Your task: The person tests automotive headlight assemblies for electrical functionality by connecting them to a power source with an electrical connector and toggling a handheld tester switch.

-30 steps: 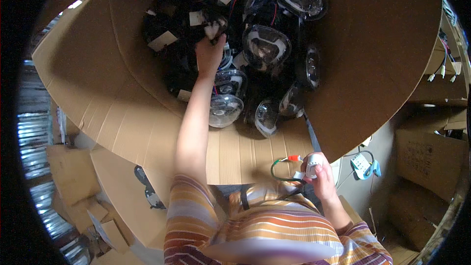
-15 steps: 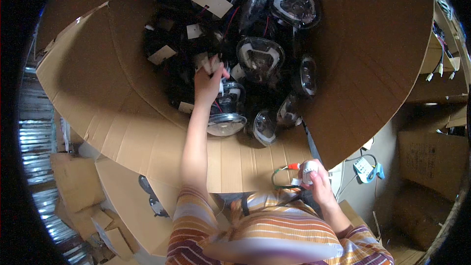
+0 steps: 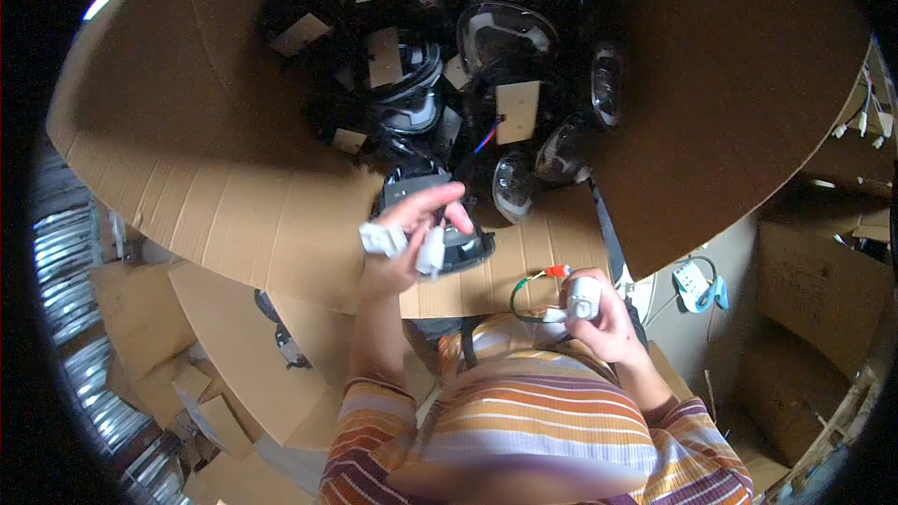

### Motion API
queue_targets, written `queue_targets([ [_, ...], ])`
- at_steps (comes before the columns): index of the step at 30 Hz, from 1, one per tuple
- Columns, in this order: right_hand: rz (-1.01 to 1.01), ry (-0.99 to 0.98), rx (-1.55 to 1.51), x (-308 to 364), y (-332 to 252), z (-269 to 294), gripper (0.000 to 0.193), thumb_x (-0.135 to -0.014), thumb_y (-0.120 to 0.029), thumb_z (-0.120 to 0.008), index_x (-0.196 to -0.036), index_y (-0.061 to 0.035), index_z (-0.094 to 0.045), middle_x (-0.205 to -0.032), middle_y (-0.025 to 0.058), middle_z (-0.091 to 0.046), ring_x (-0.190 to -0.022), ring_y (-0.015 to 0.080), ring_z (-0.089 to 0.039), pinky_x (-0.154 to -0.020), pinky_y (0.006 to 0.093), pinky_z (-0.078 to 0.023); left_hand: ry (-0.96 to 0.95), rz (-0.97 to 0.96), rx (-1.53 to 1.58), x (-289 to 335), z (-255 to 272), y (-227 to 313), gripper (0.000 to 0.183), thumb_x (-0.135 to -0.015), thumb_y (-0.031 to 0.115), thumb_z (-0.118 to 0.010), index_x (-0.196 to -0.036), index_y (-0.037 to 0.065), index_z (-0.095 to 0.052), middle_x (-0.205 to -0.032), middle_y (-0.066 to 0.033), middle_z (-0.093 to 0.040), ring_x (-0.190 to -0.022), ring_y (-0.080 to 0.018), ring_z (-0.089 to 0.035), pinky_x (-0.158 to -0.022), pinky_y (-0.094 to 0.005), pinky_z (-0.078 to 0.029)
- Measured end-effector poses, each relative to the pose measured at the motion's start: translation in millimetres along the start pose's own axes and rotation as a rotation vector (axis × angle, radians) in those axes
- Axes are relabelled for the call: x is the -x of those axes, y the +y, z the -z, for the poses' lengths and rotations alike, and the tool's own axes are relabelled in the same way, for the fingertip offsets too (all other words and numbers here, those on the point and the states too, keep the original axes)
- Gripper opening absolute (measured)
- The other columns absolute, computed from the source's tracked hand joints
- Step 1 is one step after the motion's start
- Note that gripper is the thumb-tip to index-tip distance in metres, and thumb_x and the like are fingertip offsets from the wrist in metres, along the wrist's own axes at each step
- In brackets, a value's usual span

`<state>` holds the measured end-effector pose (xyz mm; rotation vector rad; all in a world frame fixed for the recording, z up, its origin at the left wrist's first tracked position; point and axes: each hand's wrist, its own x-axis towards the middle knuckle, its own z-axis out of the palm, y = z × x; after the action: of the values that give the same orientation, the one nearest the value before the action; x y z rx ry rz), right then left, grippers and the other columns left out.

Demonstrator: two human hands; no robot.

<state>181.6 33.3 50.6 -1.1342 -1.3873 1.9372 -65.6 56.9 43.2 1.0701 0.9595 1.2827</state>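
Observation:
My left hand [image 3: 416, 224] is over the near edge of a big cardboard box [image 3: 299, 252]. Its fingers are curled around white plastic connectors [image 3: 430, 252]; one more white connector [image 3: 382, 238] sticks out beside the thumb side. Just beneath the hand lies a dark lamp unit [image 3: 463, 251] with a clear lens, partly covered by the fingers. In my right hand [image 3: 608, 323], near my body, is a white cylindrical piece [image 3: 584, 297], gripped closed. A looped green and yellow wire [image 3: 514, 299] with an orange-red connector [image 3: 557, 271] hangs beside that hand.
Several black lamp units with clear lenses [image 3: 507, 36] fill the box, with beige cards [image 3: 517, 112] among them. To the right, a white power strip [image 3: 692, 286] lies on the floor near cartons [image 3: 814, 290]. Flattened cardboard [image 3: 140, 318] is at the left.
My left hand has come back from deep in the box toward my body, and a lamp unit now sits beneath it. My right hand still grips the white piece. The view has shifted slightly.

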Motion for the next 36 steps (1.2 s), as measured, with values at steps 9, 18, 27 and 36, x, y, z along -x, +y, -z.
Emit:
queue_targets([
  [9,0.1,0.042,-0.037,-5.9,-8.6,-9.9,0.038,-0.063,0.002,-0.05,-0.098,-0.0018,-0.035,-0.08,0.0043,-0.044,-0.072,0.0097,-0.044,-0.065,0.0226,-0.037,-0.176,-0.162,-0.587,8.4,-30.8,-10.9,0.029,-0.059,-0.008,-0.052,-0.085,0.005,-0.057,-0.075,-0.0085,-0.048,-0.055,-0.0152,-0.048,-0.049,-0.0227,-0.039],
  [18,0.077,0.128,-0.215,-5.4,-17.4,3.4,0.038,-0.064,0.001,-0.051,-0.099,-0.0014,-0.036,-0.084,0.0062,-0.045,-0.075,0.0113,-0.046,-0.066,0.0237,-0.038,-0.409,-0.047,-0.498,6.2,-26.7,-22.3,0.006,-0.069,0.004,-0.05,-0.072,-0.001,-0.05,-0.064,-0.0094,-0.055,-0.057,-0.0206,-0.055,-0.052,-0.0289,-0.042],
  [27,0.092,0.025,-0.122,-15.8,-20.1,7.0,0.038,-0.064,0.002,-0.049,-0.099,-0.0014,-0.036,-0.082,0.0038,-0.045,-0.074,0.0095,-0.045,-0.066,0.0222,-0.037,-0.628,0.178,-0.222,-1.0,-19.6,-25.5,0.011,-0.075,0.008,-0.046,-0.07,-0.001,-0.049,-0.062,-0.0094,-0.055,-0.055,-0.0199,-0.054,-0.051,-0.0273,-0.041],
  [36,0.082,-0.115,0.239,-17.3,-19.2,12.3,0.037,-0.063,-0.005,-0.049,-0.097,-0.0017,-0.035,-0.073,0.0108,-0.048,-0.063,0.0177,-0.049,-0.055,0.0271,-0.04,-0.766,0.333,-0.13,-4.5,-16.8,-26.5,0.005,-0.07,0.003,-0.051,-0.074,-0.001,-0.051,-0.066,-0.0091,-0.056,-0.061,-0.0173,-0.055,-0.055,-0.0247,-0.04],
])
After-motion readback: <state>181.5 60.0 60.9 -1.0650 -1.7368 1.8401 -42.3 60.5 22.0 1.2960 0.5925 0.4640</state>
